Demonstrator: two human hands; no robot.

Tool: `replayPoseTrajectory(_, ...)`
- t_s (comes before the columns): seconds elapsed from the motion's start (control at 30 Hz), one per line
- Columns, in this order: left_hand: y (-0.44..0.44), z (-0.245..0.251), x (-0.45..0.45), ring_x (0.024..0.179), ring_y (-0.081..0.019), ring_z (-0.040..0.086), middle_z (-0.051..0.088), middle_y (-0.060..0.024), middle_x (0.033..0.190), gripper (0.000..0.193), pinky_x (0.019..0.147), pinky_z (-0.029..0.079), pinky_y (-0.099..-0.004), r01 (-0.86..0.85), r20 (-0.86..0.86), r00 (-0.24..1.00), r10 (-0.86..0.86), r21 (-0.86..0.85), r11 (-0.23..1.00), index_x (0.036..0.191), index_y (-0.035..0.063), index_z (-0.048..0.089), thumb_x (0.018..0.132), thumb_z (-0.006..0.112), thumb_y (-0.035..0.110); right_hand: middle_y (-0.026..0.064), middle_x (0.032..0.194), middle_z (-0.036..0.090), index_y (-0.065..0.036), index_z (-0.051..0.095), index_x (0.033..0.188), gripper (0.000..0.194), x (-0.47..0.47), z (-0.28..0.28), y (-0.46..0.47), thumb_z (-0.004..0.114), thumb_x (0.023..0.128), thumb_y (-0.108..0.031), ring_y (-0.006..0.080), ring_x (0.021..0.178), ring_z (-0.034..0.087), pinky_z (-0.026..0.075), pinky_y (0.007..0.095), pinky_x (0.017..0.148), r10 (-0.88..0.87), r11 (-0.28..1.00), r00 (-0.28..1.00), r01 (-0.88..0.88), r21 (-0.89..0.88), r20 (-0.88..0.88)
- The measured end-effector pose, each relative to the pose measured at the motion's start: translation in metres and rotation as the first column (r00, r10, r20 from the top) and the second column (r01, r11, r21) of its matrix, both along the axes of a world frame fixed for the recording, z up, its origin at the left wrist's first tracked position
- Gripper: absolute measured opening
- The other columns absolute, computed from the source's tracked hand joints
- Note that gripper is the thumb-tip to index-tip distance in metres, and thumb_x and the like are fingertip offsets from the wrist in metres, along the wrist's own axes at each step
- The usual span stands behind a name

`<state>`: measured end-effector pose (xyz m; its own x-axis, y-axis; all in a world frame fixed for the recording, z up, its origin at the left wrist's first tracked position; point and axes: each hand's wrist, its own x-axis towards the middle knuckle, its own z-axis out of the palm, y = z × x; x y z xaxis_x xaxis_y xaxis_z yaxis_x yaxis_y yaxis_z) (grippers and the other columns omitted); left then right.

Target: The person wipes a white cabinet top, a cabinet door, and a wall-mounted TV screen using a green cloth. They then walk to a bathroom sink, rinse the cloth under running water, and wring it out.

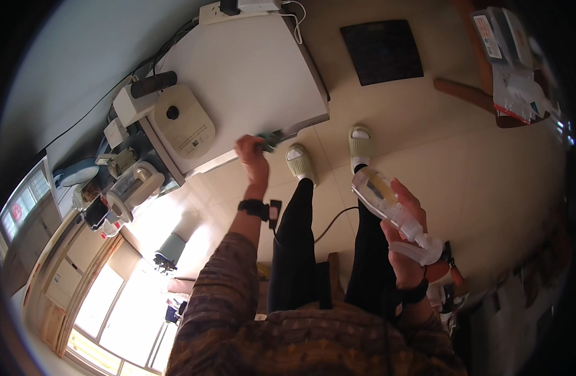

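My left hand reaches to the front edge of a white tabletop and grips a dark green cloth or scrubbing pad, blurred, at that edge. My right hand is wrapped around a clear plastic pump bottle, tilted, with its base pointing away from me and its pump head close to my wrist. A label shows on the bottle. Each wrist wears a black band, and a small black device sits on the left one.
A beige rounded panel with a black knob lies on the tabletop's left, near a white box and a dark cylinder. A power strip lies along the far edge. On the floor is a black square panel; a wooden armrest juts in right.
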<state>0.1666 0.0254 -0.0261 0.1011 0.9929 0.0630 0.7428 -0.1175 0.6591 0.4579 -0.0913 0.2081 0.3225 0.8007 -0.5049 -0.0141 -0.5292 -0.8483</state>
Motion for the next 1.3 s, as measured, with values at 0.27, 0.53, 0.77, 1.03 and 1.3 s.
replayPoseTrajectory(0.27, -0.001, -0.042, 0.136, 0.096, -0.0320, 0.044, 0.048, -0.0110, 0.100, 0.033, 0.083, 0.037, -0.0409, 0.005, 0.018, 1.000, -0.007, 0.092, 0.996, 0.086, 0.0109, 0.059, 0.061, 0.053, -0.010, 0.0122, 0.134, 0.045, -0.006, 0.043, 0.126, 0.042, 0.002, -0.012, 0.002, 0.058, 0.086, -0.009, 0.0231, 0.122, 0.042, 0.034, 0.0358, 0.101, 0.004, 0.988, 1.000, 0.000, 0.156, -0.025)
replayPoseTrajectory(0.53, 0.004, -0.031, 0.059, 0.099, -0.0279, 0.046, 0.050, -0.0041, 0.103, 0.027, 0.085, 0.037, -0.0411, 0.441, -0.104, 0.895, -0.435, 0.042, 0.897, 0.088, 0.0157, 0.061, 0.067, 0.057, -0.001, 0.0074, 0.132, 0.047, -0.005, 0.043, 0.125, 0.048, -0.006, -0.009, 0.003, 0.052, 0.079, 0.002, 0.0202, 0.117, 0.043, 0.034, 0.0339, 0.099, 0.057, 0.996, 0.987, -0.047, -0.073, 0.149)
replayPoseTrajectory(0.77, -0.021, -0.047, -0.059, 0.096, -0.0304, 0.049, 0.052, -0.0076, 0.100, 0.034, 0.082, 0.040, -0.0403, 0.156, -0.203, 0.971, -0.126, 0.138, 0.978, 0.088, 0.0152, 0.060, 0.063, 0.060, -0.007, 0.0144, 0.137, 0.041, -0.011, 0.044, 0.127, 0.046, -0.021, -0.021, 0.013, 0.063, 0.086, -0.020, 0.0293, 0.129, 0.037, 0.032, 0.0427, 0.104, 0.138, 0.982, 0.990, -0.131, 0.135, -0.042)
replayPoseTrajectory(1.03, -0.021, -0.040, -0.167, 0.094, -0.0322, 0.046, 0.051, -0.0119, 0.095, 0.029, 0.082, 0.038, -0.0401, -0.415, -0.325, 0.841, 0.433, 0.127, 0.901, 0.087, 0.0084, 0.056, 0.068, 0.050, -0.012, 0.0138, 0.136, 0.043, -0.012, 0.044, 0.127, 0.045, -0.019, -0.037, 0.017, 0.063, 0.086, -0.017, 0.0283, 0.127, 0.039, 0.032, 0.0416, 0.103, 0.227, 0.959, 0.968, -0.241, 0.148, 0.108)
replayPoseTrajectory(1.3, -0.025, -0.052, -0.008, 0.096, -0.0309, 0.044, 0.051, -0.0115, 0.093, 0.032, 0.082, 0.036, -0.0405, -0.483, -0.164, 0.854, 0.494, 0.107, 0.869, 0.090, 0.0055, 0.053, 0.065, 0.047, -0.015, 0.0138, 0.134, 0.044, -0.011, 0.043, 0.126, 0.042, -0.020, -0.047, 0.026, 0.060, 0.089, -0.019, 0.0279, 0.126, 0.041, 0.035, 0.0402, 0.101, 0.252, 0.946, 0.951, -0.281, 0.162, 0.179)
